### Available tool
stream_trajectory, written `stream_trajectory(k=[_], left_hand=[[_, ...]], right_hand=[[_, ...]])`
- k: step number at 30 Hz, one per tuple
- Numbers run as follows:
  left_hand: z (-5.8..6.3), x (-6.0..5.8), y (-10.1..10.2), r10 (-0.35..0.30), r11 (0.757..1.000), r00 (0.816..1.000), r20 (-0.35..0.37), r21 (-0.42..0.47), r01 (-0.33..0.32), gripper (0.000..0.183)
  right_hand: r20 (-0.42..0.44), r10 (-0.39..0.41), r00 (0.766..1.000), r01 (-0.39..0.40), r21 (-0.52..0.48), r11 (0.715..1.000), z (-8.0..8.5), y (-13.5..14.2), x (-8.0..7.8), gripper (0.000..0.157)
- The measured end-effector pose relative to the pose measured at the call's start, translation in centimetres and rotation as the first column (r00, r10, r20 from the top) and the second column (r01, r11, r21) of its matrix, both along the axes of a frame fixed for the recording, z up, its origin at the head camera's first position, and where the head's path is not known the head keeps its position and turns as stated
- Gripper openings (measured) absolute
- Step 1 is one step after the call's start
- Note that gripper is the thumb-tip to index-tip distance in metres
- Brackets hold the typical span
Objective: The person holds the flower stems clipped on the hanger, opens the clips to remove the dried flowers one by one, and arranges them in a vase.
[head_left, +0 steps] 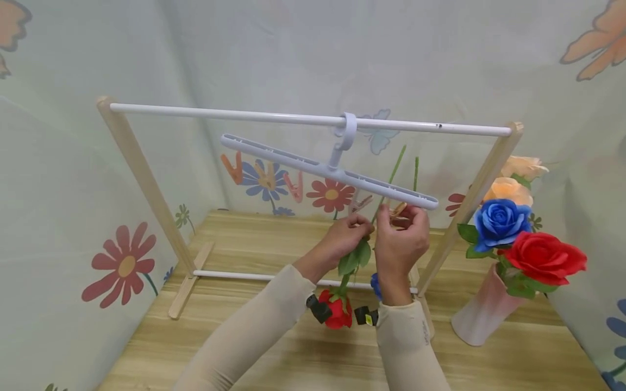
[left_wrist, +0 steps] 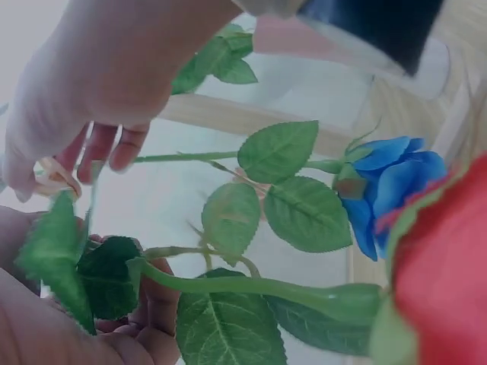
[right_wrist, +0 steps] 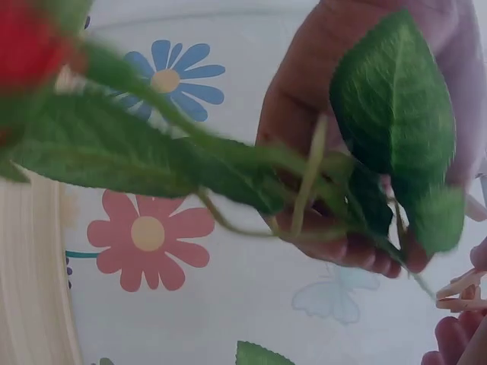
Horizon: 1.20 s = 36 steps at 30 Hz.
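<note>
A red rose (head_left: 340,316) hangs head down, its leafy green stem held in the curled fingers of my left hand (head_left: 337,243). Beside it, under the low right end of the white hanger (head_left: 313,164), my right hand (head_left: 402,247) pinches a peach clothespin (head_left: 399,209). In the right wrist view the stem's thin end reaches the tip of this clothespin (right_wrist: 460,295); whether it sits between the jaws I cannot tell. A blue rose (left_wrist: 396,182) also hangs head down just behind, partly hidden by my right wrist in the head view.
The hanger hooks over the white rod (head_left: 220,113) of a wooden-sided rack (head_left: 146,190). Other clothespins hang from it: orange (head_left: 233,168), yellowish (head_left: 264,175), pink (head_left: 294,188) and pale pink (head_left: 361,203). A pink-white vase (head_left: 481,315) with several roses stands at the right on the wooden table (head_left: 235,326).
</note>
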<state>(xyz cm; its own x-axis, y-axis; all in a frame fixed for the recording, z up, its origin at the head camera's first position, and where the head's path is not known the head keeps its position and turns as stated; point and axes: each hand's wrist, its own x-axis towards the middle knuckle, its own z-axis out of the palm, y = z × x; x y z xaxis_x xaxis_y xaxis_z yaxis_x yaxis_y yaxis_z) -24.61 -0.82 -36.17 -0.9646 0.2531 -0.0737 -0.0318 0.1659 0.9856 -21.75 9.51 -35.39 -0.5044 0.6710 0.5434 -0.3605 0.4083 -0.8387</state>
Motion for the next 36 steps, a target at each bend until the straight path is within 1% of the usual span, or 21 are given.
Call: stream_trajectory(k=[3,5,8,11,15,20,24,31,33,36], left_hand=[[-0.2,0.0,-0.4,-0.007,1.000,1.000,-0.005,-0.022,0.007,0.021],[-0.3,0.0,-0.7,-0.016,0.999,0.999,-0.029,-0.052,0.015,0.022],[-0.4,0.2,-1.3,-0.035,0.992,0.997,-0.067,-0.120,0.027,0.023],[-0.6,0.5,-2.0,-0.048,0.979,0.995,-0.088,-0.202,0.029,0.023],[-0.7,0.7,-2.8,-0.054,0.961,0.992,-0.111,-0.276,0.022,0.022],[-0.3,1.2,-3.6,-0.058,0.949,0.990,-0.131,-0.314,0.014,0.021],[-0.1,1.8,-4.3,-0.082,0.937,0.985,-0.149,-0.348,0.025,0.019],[-0.3,2.9,-6.1,-0.143,0.900,0.975,-0.171,-0.431,0.057,0.010],[-0.2,3.3,-6.7,-0.163,0.884,0.970,-0.178,-0.464,0.063,0.010],[-0.1,3.8,-7.8,-0.191,0.849,0.960,-0.204,-0.526,0.057,0.008]], right_hand=[[0.013,0.013,1.000,-0.014,0.014,1.000,-0.1,0.3,0.2,0.035],[0.018,0.022,1.000,-0.022,0.029,0.999,-0.2,0.5,0.2,0.035],[0.028,0.035,0.999,-0.037,0.063,0.997,-0.4,0.9,0.2,0.035],[0.042,0.049,0.998,-0.053,0.081,0.995,-0.6,1.2,0.2,0.036],[0.053,0.059,0.997,-0.064,0.094,0.994,-0.7,1.6,0.3,0.037],[0.042,0.052,0.998,-0.056,0.099,0.994,-0.7,2.0,0.2,0.035],[0.048,0.056,0.997,-0.061,0.113,0.992,-0.8,2.3,0.2,0.035],[0.062,0.083,0.995,-0.092,0.153,0.984,-1.4,2.6,0.9,0.036],[0.051,0.085,0.995,-0.093,0.174,0.980,-1.6,2.6,1.1,0.035],[0.015,0.098,0.995,-0.098,0.245,0.964,-1.9,2.7,1.4,0.034]])
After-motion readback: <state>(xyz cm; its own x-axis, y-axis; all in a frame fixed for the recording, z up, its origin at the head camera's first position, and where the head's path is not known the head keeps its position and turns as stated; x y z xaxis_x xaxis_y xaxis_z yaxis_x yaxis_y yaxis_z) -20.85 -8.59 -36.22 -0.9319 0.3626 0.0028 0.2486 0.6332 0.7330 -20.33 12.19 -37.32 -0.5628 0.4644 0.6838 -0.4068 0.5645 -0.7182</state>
